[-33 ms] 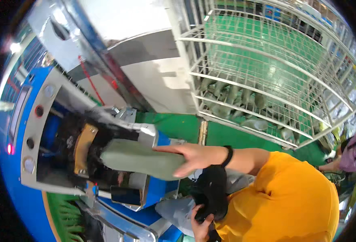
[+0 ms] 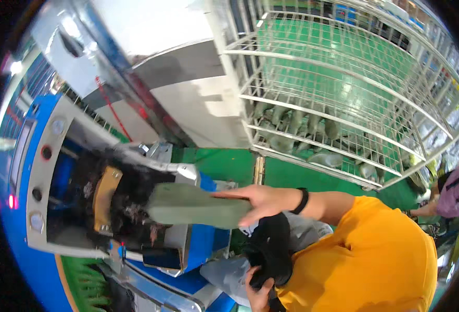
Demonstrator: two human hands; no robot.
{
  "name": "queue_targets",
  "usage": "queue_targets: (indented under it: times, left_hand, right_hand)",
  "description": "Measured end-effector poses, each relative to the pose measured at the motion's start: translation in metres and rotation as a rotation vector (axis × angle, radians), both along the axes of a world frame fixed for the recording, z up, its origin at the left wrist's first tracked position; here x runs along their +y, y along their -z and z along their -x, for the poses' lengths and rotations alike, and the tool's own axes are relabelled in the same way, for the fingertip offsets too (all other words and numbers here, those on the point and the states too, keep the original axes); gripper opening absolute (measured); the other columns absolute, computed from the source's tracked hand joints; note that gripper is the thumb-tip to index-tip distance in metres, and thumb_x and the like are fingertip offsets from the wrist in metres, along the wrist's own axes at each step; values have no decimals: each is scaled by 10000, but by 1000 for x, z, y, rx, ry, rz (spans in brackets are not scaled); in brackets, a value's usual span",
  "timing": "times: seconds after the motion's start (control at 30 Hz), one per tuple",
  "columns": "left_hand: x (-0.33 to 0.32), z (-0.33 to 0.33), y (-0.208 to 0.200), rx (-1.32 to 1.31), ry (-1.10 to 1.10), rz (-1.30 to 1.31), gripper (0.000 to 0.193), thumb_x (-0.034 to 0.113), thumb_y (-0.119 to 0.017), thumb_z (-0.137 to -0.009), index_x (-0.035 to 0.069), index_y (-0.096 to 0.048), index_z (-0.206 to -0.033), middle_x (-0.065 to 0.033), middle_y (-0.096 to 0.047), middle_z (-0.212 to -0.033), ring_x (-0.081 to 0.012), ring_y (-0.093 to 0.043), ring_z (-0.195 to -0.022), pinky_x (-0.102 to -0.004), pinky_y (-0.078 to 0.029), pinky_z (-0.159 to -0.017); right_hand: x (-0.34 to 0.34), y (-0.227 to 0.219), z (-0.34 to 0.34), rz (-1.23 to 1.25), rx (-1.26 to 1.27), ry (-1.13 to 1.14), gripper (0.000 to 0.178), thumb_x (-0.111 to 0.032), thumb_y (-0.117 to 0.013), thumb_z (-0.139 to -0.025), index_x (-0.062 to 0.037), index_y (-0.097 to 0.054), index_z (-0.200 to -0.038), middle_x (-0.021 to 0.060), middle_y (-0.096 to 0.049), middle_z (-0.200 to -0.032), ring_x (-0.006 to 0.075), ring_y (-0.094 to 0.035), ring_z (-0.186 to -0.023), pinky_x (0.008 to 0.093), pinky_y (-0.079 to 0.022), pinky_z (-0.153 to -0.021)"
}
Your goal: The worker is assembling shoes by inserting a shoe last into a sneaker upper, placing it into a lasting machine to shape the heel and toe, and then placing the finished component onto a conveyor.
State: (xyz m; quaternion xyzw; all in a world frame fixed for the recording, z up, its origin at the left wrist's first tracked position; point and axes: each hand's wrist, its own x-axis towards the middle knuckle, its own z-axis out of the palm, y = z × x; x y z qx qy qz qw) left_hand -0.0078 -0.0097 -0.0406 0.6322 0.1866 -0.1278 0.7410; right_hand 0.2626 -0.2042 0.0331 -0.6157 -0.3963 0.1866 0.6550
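Observation:
A grey-green shoe last (image 2: 198, 207) lies almost level in the grip of my right hand (image 2: 268, 202), which has a black band at the wrist. Its far end reaches left over the front of a blue and grey machine (image 2: 45, 179). Below, close to my yellow shirt, my left hand (image 2: 259, 291) is closed around a black shoe upper (image 2: 271, 244). The upper sits just under my right wrist, apart from the last. Part of the upper is hidden behind my right hand.
A tan curved pad (image 2: 106, 200) sits inside the machine's dark opening. Ahead to the right stands a white wire rack (image 2: 339, 117) with several similar lasts on its lower shelf. A metal rail (image 2: 162, 291) runs along the machine's near side. Another person's purple clothing (image 2: 456, 192) shows at far right.
My right hand has drawn the shoe last a little to the right, back from the machine's opening. My left hand keeps its place with the black upper.

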Motion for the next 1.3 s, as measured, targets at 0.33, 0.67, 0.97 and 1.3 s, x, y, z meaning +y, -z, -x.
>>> queue_targets:
  times: [0.33, 0.67, 0.97, 1.3]
  left_hand:
    - [10, -41, -23, 51, 79, -89, 634, 162, -790, -782, 5, -567, -1354, -97, -614, -1230, -237, -566, -1147, -368, -465, -1013]
    - [-3, -83, -24, -184, 519, -439, 706, 274, -882, -712, 49, -597, -1317, -107, -555, -1298, -262, -524, -1213, -394, -426, -1069]
    - [-9, -50, 3, 221, 284, -242, 543, 212, -880, -760, 88, -653, -1237, -144, -603, -1175, -296, -624, -952, -403, -529, -858]
    - [7, -51, -74, -116, 207, -528, 426, 141, -915, -679, 38, -679, -1019, -200, -606, -1392, -274, -605, -1226, -363, -481, -1003]
  right_hand:
    - [-241, 169, 87, 825, 313, 1489, 847, -159, -716, -865, -35, -277, -1578, 282, -614, -1331, 455, -615, -1169, 492, -492, -1007]
    - [-478, 288, 1, 1013, 202, 1811, 720, -226, -672, -921, -11, -345, -1526, 341, -622, -1239, 484, -611, -1144, 495, -500, -983]
    - [-535, 285, -27, 992, 179, 1507, 799, -337, -761, -878, -71, -407, -1544, 293, -540, -1439, 407, -529, -1341, 417, -450, -1094]
    - [-361, 299, -48, 1591, -248, 1705, 583, -464, -577, -977, -17, -612, -1350, 278, -609, -1319, 492, -570, -1177, 593, -473, -963]
